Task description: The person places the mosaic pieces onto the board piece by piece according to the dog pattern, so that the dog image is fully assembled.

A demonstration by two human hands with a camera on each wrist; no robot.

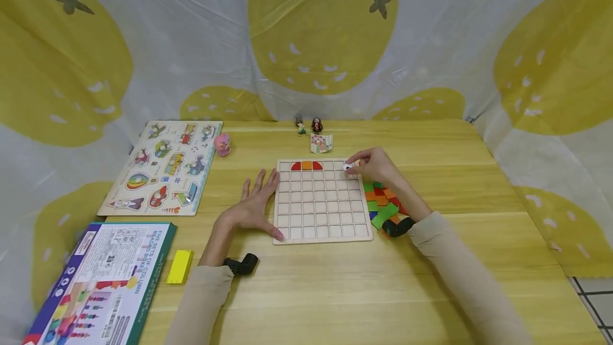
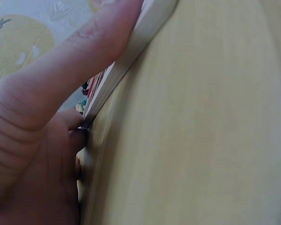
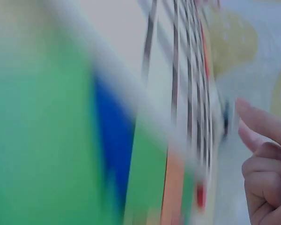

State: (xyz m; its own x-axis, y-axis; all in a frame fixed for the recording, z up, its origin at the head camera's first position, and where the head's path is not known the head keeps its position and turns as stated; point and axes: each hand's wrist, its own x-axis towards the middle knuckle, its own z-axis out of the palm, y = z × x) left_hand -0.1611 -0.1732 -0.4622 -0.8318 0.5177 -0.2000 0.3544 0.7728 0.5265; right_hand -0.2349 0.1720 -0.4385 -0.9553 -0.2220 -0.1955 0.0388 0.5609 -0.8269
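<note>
A wooden grid board (image 1: 308,207) lies on the table, its top row bearing a red curved tile (image 1: 296,166), an orange square tile (image 1: 307,165) and a second red curved tile (image 1: 317,166). My left hand (image 1: 250,207) is spread along the board's left side, thumb on the near corner and fingertips at the edge. Over the top row's right part, my right hand (image 1: 378,168) pinches a small white tile with a dark dot (image 1: 347,167) between thumb and forefinger. Loose coloured tiles (image 1: 383,211) lie in a pile beneath the right forearm, against the board's right edge.
A small pattern card (image 1: 321,143) and two little figurines (image 1: 316,124) stand behind the board. To the left are a picture peg puzzle (image 1: 163,166), a pink toy (image 1: 222,144), a yellow block (image 1: 180,267) and a bead-set box (image 1: 102,281). A patterned curtain (image 1: 191,41) hangs behind the table.
</note>
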